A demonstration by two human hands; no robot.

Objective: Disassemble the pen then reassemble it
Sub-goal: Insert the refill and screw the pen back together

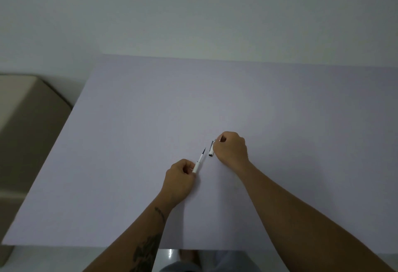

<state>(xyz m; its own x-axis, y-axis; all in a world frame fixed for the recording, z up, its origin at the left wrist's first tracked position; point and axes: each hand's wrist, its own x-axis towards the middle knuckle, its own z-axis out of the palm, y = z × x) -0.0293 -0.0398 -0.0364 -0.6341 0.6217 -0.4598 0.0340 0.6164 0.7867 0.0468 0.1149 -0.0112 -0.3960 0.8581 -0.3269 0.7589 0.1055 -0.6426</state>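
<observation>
The pen is in two pieces over the pale table (215, 99). My left hand (179, 182) grips the white pen body (198, 162), whose dark tip points up and to the right. My right hand (231, 150) is closed around the white cap (211, 148); the cap's open end faces down toward the body's tip and its clip sticks out at the top. A small gap separates the tip from the cap. Most of the cap and the lower end of the body are hidden inside my fists.
The table meets a plain white wall at the back. A beige cushioned seat (23, 120) stands off the table's left edge. The near table edge runs just above my lap, with glossy floor below.
</observation>
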